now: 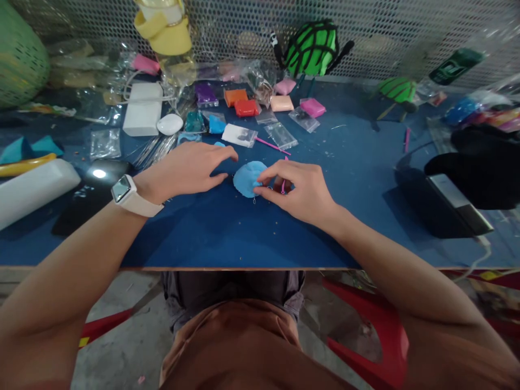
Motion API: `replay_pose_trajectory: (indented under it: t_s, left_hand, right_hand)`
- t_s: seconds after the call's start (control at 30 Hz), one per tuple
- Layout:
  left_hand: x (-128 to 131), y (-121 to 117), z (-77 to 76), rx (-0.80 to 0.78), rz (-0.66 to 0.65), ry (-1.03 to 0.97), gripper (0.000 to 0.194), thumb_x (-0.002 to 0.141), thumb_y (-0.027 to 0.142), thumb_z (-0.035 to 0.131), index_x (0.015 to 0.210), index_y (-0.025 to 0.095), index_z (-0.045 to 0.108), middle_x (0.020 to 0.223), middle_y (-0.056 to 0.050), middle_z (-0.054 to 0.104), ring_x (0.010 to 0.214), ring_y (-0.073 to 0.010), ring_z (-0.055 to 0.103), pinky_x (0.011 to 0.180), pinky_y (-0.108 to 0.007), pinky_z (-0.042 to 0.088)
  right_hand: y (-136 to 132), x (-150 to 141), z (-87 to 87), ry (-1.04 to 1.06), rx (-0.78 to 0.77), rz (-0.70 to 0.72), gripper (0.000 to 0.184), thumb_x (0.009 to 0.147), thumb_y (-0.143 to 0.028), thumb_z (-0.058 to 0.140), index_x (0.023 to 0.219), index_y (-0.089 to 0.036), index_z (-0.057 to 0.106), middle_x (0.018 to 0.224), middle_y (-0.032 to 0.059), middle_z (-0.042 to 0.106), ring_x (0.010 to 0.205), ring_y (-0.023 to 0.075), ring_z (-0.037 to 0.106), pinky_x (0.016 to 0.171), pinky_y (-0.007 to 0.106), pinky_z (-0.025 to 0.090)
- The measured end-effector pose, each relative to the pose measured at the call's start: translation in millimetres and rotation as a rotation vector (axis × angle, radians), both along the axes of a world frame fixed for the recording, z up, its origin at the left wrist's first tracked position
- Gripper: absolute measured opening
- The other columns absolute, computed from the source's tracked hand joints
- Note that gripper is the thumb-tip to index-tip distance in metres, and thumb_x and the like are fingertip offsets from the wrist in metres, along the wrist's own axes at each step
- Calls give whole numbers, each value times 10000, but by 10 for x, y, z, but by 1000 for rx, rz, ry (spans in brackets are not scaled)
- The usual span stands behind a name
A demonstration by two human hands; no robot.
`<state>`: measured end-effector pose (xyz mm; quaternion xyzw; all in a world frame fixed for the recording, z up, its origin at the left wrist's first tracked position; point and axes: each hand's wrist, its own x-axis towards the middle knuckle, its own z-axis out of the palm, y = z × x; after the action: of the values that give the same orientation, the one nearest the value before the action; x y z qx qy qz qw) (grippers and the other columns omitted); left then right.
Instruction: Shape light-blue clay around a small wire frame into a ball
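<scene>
A flat, round piece of light blue clay (246, 179) lies on the blue table in front of me. My right hand (303, 189) pinches a small raised bit at its right side between thumb and index finger. A thin pink stick tool (283, 185) shows under the curled fingers of that hand; whether they grip it is unclear. To the left of the clay, my left hand (190, 168) hovers with thumb and fingers apart, not touching it. A bit of light blue (220, 144) peeks out behind its fingers. A tiny wire loop (254, 201) sits at the clay's lower edge.
Clay packs, among them a red one (246, 108) and a purple one (206, 95), lie toward the back. A green and black turtle figure (312, 49) stands by the mesh panel (374, 32). At left is a black phone (91, 189); at right, a black box-like device (455, 208).
</scene>
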<state>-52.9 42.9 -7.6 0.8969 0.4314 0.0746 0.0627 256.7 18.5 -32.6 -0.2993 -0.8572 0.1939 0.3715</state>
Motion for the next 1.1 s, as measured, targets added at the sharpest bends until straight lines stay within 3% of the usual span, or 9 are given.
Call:
replay_pose_trajectory:
  t_s: [0.13, 0.3, 0.4, 0.53, 0.6, 0.67, 0.8, 0.97, 1.1]
  left_hand:
    - [-13, 3, -34, -12, -25, -3, 436, 1059, 421, 719, 1464, 288, 815, 1349, -134, 908, 1023, -382, 861, 834, -412, 595]
    - [45, -53, -15, 33, 14, -67, 422, 1099, 384, 635, 1448, 246, 830, 1313, -153, 902, 1035, -380, 853, 895, -450, 605]
    - [117, -92, 12, 58, 28, -180, 413, 1124, 400, 587, 1410, 251, 845, 1086, -114, 877, 929, -328, 818, 827, -406, 554]
    - [231, -142, 15, 4, 4, -381, 279, 1118, 513, 694, 1175, 280, 837, 732, -15, 646, 667, -225, 636, 721, -368, 449]
    - [280, -166, -15, -16, 31, -458, 345, 1055, 599, 817, 1150, 269, 797, 728, 5, 586, 635, -204, 567, 703, -371, 407]
    - [314, -184, -51, -34, 83, -476, 543, 977, 701, 907, 1243, 249, 769, 780, 3, 594, 648, -202, 549, 696, -372, 371]
    - [343, -206, -65, -94, 148, -375, 794, 930, 832, 911, 1407, 224, 727, 874, -11, 617, 690, -213, 572, 689, -358, 347]
    - [374, -217, -20, -153, 169, -303, 782, 985, 793, 867, 1483, 206, 726, 897, -10, 626, 735, -223, 607, 699, -349, 380]
    - [390, -211, -29, -175, 156, -328, 713, 1033, 776, 808, 1425, 182, 774, 843, -12, 630, 738, -221, 602, 706, -352, 370]
  right_hand:
    - [-3, -70, -54, -11, 63, -18, 97, 1127, -333, 857, 1062, -262, 838, 984, 14, 888, 673, 148, 688, 707, 328, 577]
    - [-29, -72, -65, -44, 92, -60, 67, 1089, -276, 894, 1060, -247, 840, 976, 19, 883, 711, 158, 713, 713, 331, 547]
    - [-53, -68, -48, -45, 93, -69, 74, 1091, -317, 870, 1064, -251, 850, 978, 22, 888, 690, 159, 695, 709, 341, 557]
    - [-56, -65, -50, -17, 114, -67, 124, 1111, -246, 752, 1071, -256, 868, 960, 22, 882, 689, 159, 698, 708, 341, 563]
    - [-45, -62, -59, 0, 107, -72, 110, 1097, -238, 758, 1080, -258, 864, 955, 14, 880, 674, 153, 687, 697, 330, 560]
    - [-36, -58, -64, 12, 80, -76, 60, 1082, -262, 789, 1070, -253, 847, 949, 9, 879, 649, 144, 666, 675, 319, 550]
    - [-46, -50, -45, 23, 40, -65, 46, 1049, -257, 784, 1017, -241, 812, 929, 8, 872, 644, 138, 671, 658, 306, 544]
    - [-67, -33, -16, 33, -7, -55, 168, 992, -238, 774, 1153, -230, 824, 941, 3, 877, 632, 136, 680, 651, 306, 557]
    - [-61, -13, -31, -3, 55, -56, 44, 1012, -261, 821, 1032, -240, 853, 925, 6, 877, 620, 130, 655, 643, 311, 550]
